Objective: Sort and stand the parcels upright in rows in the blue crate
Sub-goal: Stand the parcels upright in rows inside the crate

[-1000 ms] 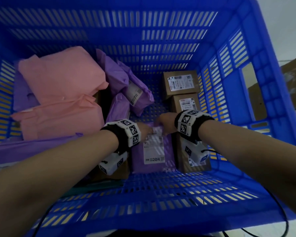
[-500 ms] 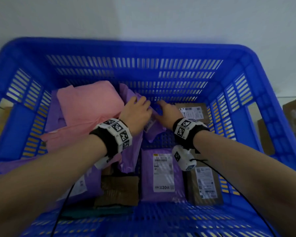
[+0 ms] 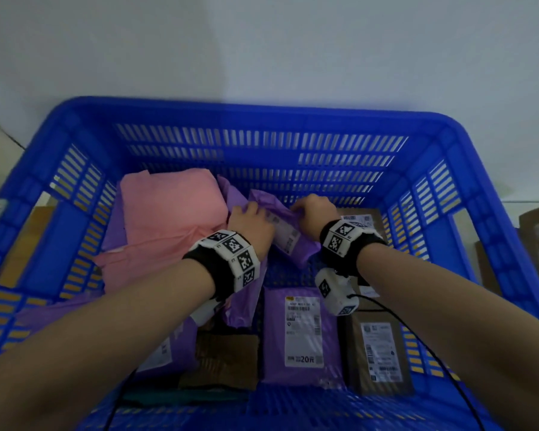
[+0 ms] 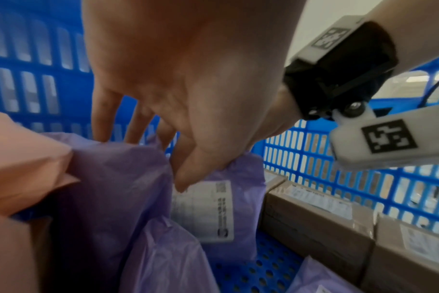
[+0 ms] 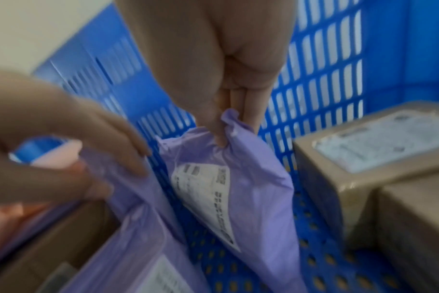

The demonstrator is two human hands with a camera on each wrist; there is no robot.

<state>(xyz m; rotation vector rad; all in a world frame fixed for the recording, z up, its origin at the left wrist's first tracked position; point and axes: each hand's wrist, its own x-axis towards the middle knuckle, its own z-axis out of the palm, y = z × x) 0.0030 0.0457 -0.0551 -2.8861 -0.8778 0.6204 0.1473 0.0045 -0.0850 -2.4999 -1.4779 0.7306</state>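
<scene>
Pale wall behind, and below it the blue crate (image 3: 75, 119) fills the view, both arms reaching in. Right hand (image 3: 313, 213) pinches the top edge of a purple bag (image 5: 251, 188) between thumb and fingers and holds it up near the far wall, label showing. Left hand (image 3: 251, 223) sits just beside it, fingers spread and fairly straight on a second purple bag (image 4: 108, 188) to the left, seemingly pressing it back rather than gripping. Pink parcels (image 3: 171, 213) lean in a loose heap at far left. Along the right wall, brown boxes (image 4: 313, 214) stand in a row already, so that side looks sorted. Near us a labelled purple parcel (image 3: 302, 334) and a dark box (image 3: 377, 353) lie flat, with more purple and cardboard at near left. My read: roughly a third done, one row set and most of the soft bags still to be stood up.
</scene>
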